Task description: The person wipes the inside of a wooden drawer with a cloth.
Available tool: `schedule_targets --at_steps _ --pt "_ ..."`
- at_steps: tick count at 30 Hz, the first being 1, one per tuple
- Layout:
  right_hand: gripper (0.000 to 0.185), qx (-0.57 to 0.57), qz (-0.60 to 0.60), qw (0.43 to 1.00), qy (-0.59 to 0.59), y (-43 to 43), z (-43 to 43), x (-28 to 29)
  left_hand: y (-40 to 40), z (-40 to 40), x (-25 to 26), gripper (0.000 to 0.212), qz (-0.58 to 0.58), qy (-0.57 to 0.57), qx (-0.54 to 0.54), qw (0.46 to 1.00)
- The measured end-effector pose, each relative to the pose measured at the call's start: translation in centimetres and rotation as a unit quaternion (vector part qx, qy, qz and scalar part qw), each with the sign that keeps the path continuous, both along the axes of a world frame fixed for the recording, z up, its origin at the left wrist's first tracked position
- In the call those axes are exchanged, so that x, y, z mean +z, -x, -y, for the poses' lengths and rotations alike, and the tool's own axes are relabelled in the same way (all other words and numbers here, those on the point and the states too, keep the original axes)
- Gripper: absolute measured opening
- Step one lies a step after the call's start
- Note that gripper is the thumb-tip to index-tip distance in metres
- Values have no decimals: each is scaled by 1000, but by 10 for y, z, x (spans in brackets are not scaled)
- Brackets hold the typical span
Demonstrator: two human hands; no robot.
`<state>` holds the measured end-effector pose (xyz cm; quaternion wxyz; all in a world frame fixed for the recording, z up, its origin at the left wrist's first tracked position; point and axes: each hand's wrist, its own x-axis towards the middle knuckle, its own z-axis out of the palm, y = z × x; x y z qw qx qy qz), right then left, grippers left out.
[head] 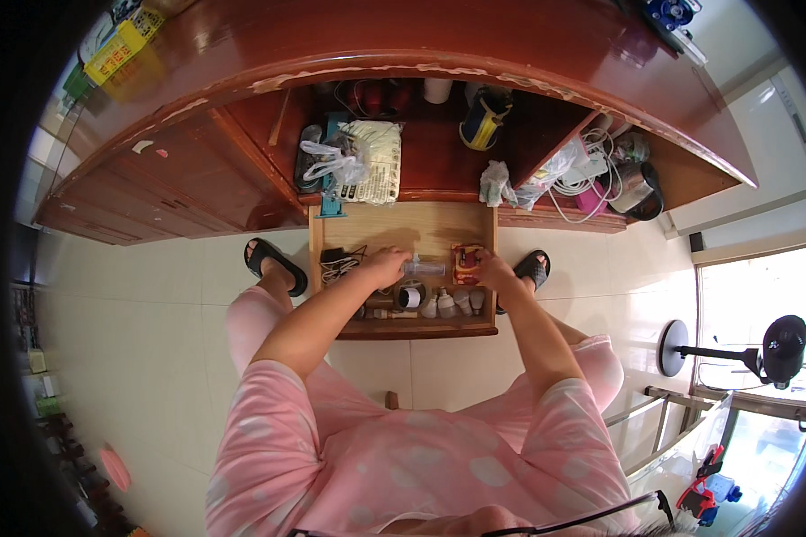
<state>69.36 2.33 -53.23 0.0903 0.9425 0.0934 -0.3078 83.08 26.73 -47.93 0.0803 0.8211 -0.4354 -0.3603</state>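
Observation:
A wooden drawer (403, 225) stands pulled out in front of me, and both my hands are inside it. My left hand (386, 267) is at the left end of a clear plastic object (426, 268); whether its fingers grip it I cannot tell. My right hand (496, 270) holds the right edge of a small red and yellow box (465, 263). Along the drawer front lie several light bulbs (447, 304), a roll of tape (412, 296) and a wooden-handled brush (395, 313). Coiled cables (339, 268) fill the left side, partly behind my left forearm.
Above the drawer, an open cabinet shelf (430, 168) holds a plastic-wrapped pack (380, 161), a dark blue and yellow container (486, 121) and a crumpled plastic bag (496, 182). White cables (588, 171) and a metal kettle (635, 190) sit right. A black fan (782, 349) stands farther right.

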Motion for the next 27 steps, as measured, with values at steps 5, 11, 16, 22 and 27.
schedule_targets --at_steps 5,11,16,22,27 --pt "84 -371 29 920 -123 1 -37 -26 23 12 -28 53 14 -14 45 999" --pt "73 -401 107 905 -97 -10 -60 -55 41 9 -72 61 91 111 122 982" --pt "69 -371 236 897 -38 -13 -55 -100 59 9 -81 65 64 123 143 980" --pt "72 -359 219 907 -17 -10 -55 -102 59 4 -87 64 42 158 156 974" --pt "79 -388 207 898 -24 -12 -61 -92 59 6 -86 61 58 178 164 969"
